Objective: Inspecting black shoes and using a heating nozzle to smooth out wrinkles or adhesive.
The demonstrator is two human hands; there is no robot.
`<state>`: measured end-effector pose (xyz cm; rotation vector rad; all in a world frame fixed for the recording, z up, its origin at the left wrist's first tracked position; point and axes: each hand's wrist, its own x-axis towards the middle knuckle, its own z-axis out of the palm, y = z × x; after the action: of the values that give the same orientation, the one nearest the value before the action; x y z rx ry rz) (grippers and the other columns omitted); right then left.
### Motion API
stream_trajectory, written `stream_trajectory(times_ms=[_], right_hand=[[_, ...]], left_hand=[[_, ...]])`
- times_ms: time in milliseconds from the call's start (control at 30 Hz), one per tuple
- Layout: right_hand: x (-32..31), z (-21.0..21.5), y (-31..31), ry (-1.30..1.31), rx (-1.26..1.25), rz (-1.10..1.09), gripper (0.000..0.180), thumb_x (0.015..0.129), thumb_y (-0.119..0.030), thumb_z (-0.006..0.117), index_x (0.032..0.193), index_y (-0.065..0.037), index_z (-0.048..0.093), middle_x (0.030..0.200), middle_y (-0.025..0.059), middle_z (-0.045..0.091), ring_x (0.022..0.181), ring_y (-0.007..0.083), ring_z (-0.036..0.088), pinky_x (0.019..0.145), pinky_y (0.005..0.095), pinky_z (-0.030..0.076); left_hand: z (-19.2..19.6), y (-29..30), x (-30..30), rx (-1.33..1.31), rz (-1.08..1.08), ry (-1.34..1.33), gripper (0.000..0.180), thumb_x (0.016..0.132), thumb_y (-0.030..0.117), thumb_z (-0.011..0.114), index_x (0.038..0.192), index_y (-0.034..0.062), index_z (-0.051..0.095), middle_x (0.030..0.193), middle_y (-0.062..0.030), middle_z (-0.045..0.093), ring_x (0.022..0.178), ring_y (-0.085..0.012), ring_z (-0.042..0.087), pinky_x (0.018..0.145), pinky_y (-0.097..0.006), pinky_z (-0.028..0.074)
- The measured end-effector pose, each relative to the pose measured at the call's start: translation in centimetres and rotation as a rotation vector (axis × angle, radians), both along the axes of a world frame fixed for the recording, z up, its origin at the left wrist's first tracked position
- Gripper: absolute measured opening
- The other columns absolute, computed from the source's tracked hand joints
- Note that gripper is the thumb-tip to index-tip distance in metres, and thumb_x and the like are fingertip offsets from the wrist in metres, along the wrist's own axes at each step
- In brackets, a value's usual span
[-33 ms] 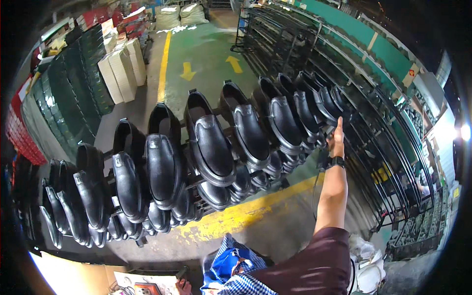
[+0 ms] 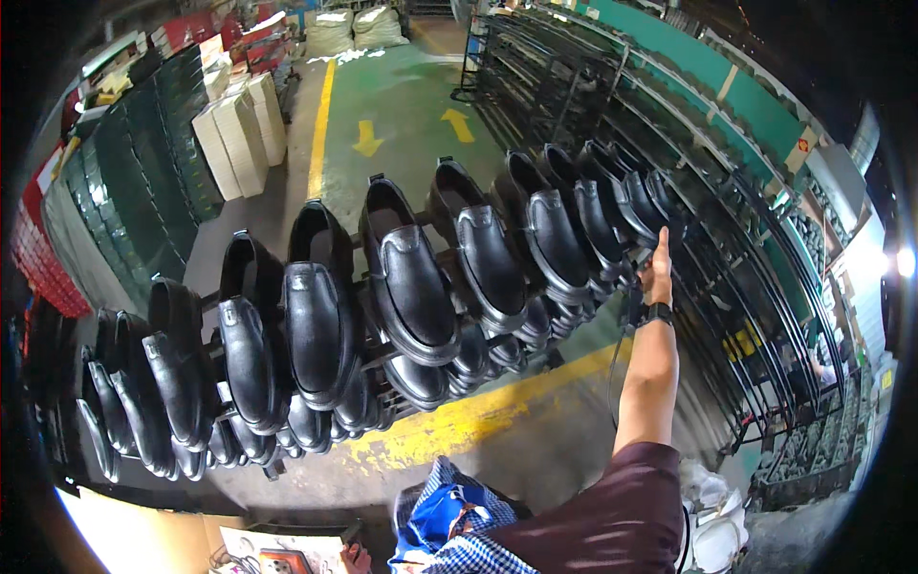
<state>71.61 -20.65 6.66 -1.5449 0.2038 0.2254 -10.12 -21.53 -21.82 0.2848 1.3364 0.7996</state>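
A long shoe rack (image 2: 373,362) stretches across the view, carrying rows of black slip-on shoes (image 2: 417,287) on upper and lower tiers, toes pointing down toward me. With its arm stretched forward, my right hand (image 2: 655,268) is at the rack's right end, closed on the frame, one digit pointing up beside the last shoes. Part of that grip is hidden. A dark watch is on the wrist. At the lower edge, what looks like my left hand (image 2: 356,558) is small and partly cut off beside a pale board (image 2: 325,547); its grip is unclear.
Tall black metal racks (image 2: 746,277) line the right side. Dark green stacked crates (image 2: 143,163) and pale stacked boxes (image 2: 234,143) stand on the left. Beyond the rack runs a green floor lane (image 2: 402,105) with yellow arrows. A cardboard box (image 2: 143,531) sits at the lower left.
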Motion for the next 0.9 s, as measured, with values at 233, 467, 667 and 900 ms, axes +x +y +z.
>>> stream_trajectory(times_ms=[233,467,667,900], right_hand=[[-0.1,2.0,1.0,-0.053,-0.133,-0.005,0.05,0.068,-0.057,0.053,0.091,-0.012,0.054,0.071,0.0047,0.049,0.055,0.0135,0.044,0.051,0.0254,0.035],[-7.1,5.2,-1.4,-0.955,0.039,0.225,0.05,0.076,0.003,0.06,0.122,0.001,0.041,0.119,0.0142,0.044,0.109,0.0209,0.043,0.087,0.0299,0.042],[-14.1,6.7,1.9,-0.338,1.184,0.632,0.037,0.083,-0.01,0.051,0.117,0.004,0.043,0.121,0.0188,0.045,0.114,0.0316,0.042,0.101,0.0483,0.03],[-35.6,0.2,7.9,-0.761,0.3,1.078,0.045,0.078,-0.016,0.055,0.118,0.002,0.044,0.119,0.0135,0.05,0.108,0.0276,0.048,0.095,0.0414,0.036]], left_hand=[[-3.7,-2.1,-2.5,-0.085,0.08,0.051,0.037,0.081,0.043,0.053,0.11,0.0203,0.047,0.096,-0.0043,0.056,0.072,-0.021,0.057,0.055,-0.034,0.049],[0.1,-3.8,-1.1,-0.032,0.092,0.216,0.04,0.082,0.037,0.053,0.11,0.0083,0.047,0.097,-0.0114,0.058,0.072,-0.0223,0.059,0.062,-0.035,0.05],[4.8,-4.3,-0.3,-0.109,0.162,0.218,0.033,0.086,0.025,0.047,0.112,0.0043,0.049,0.1,-0.0155,0.059,0.07,-0.0215,0.058,0.064,-0.036,0.051],[3.5,-5.9,-1.3,-0.114,0.31,0.158,0.024,0.087,0.022,0.046,0.105,0.0076,0.053,0.089,-0.0083,0.061,0.071,-0.0222,0.061,0.062,-0.036,0.052]])
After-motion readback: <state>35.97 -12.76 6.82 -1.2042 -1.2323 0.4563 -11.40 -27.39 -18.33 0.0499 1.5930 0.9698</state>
